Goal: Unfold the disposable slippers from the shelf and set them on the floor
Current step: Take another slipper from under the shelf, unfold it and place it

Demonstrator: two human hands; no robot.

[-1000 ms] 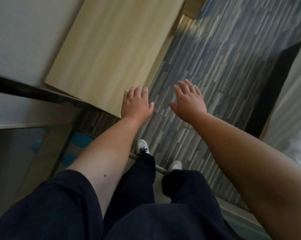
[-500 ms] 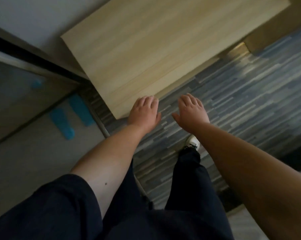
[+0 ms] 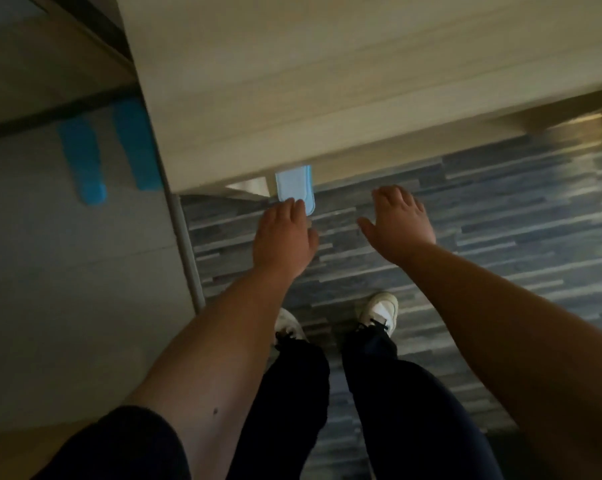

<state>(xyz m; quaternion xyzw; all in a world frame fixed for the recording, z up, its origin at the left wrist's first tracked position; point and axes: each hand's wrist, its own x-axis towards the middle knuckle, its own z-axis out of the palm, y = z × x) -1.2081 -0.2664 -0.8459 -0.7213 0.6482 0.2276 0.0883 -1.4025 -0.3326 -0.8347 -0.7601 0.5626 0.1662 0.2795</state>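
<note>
A pale blue folded disposable slipper (image 3: 294, 188) pokes out from under the front edge of the light wooden cabinet top (image 3: 327, 81), on a low shelf beneath it. My left hand (image 3: 284, 237) reaches down toward it, fingertips at the slipper's near end; I cannot tell whether they touch. My right hand (image 3: 398, 223) hovers to the right with fingers spread and nothing in it. Most of the slipper is hidden under the wooden top.
Striped grey-blue carpet (image 3: 500, 209) covers the floor in front of the cabinet. My two white shoes (image 3: 379, 311) stand on it below my hands. To the left a metal strip (image 3: 185, 244) borders a grey floor with two blue slippers (image 3: 84, 161).
The view has swung down and toward the cabinet. The pale blue slipper under the wooden top has come into sight, and my left hand has reached down to it.
</note>
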